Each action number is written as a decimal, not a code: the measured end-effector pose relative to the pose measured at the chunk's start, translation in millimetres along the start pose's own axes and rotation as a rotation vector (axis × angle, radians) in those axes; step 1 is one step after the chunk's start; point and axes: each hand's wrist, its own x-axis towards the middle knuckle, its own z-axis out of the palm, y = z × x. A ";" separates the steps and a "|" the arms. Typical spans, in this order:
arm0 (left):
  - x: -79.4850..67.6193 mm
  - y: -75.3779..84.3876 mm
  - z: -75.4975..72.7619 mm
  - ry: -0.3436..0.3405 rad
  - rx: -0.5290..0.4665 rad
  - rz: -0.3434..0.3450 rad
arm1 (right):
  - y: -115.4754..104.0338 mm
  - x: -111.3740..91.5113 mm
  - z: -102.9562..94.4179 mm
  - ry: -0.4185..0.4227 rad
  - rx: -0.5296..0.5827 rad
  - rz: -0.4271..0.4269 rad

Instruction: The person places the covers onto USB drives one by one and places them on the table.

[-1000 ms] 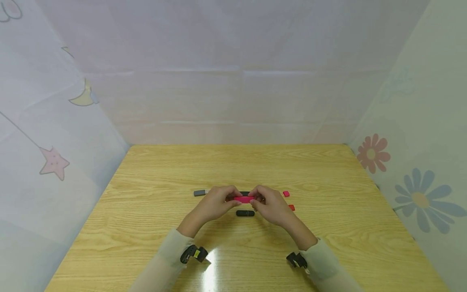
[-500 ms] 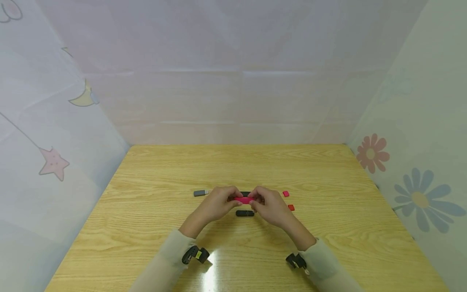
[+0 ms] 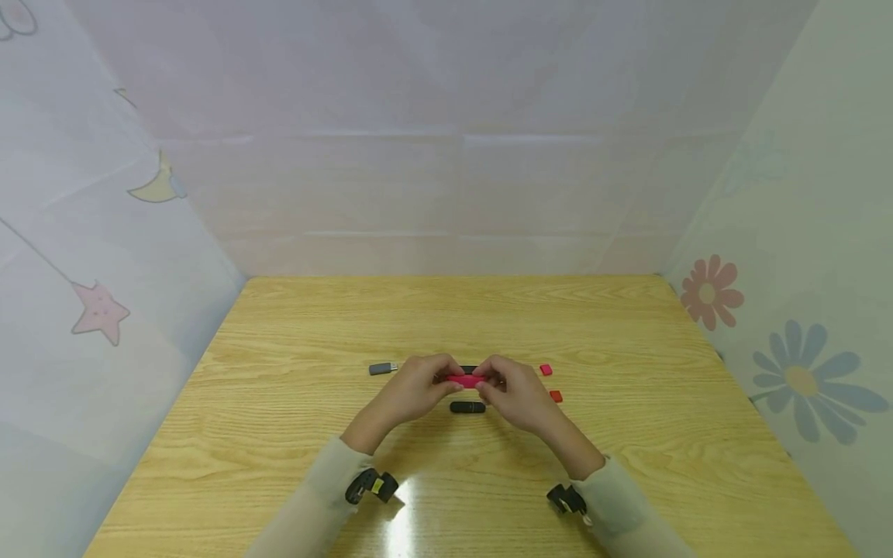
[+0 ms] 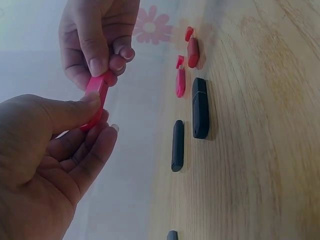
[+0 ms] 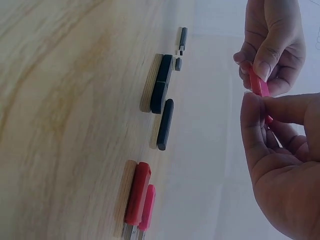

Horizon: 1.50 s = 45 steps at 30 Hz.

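Above the table (image 3: 446, 318), left grip (image 3: 420, 387) and right grip (image 3: 515, 394) pinch a pink stick (image 3: 468, 382).

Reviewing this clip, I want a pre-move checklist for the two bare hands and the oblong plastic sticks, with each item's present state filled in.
1. Left hand pinches the bright pink oblong plastic stick: ok.
2. Right hand pinches its other end: ok.
3. Pink stick raised off the yellowish wood-grain tabletop: ok.
4. Pink stick fully closed: cannot tell, fingers cover its ends.
5. Black rounded plastic stick nearest the person untouched by either hand: ok.
6. Grey oblong plastic stick capped: not ok, metal plug bare.
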 end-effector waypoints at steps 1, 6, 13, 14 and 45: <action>-0.4 -0.2 -0.4 0.001 -0.003 -0.001 | 0.8 0.2 0.4 0.001 -0.011 -0.008; -1.3 -2.2 -1.3 -0.007 -0.003 -0.021 | 1.1 1.2 1.2 0.022 -0.090 -0.059; -1.5 -3.4 -2.3 -0.021 0.003 -0.031 | -0.6 1.6 1.4 0.021 -0.141 -0.109; -1.7 -3.4 -2.6 -0.022 0.003 -0.034 | -1.0 1.7 1.4 0.022 -0.149 -0.115; -21.2 -9.0 -17.4 0.012 0.078 -0.034 | -12.8 12.5 16.0 -0.010 -0.173 -0.095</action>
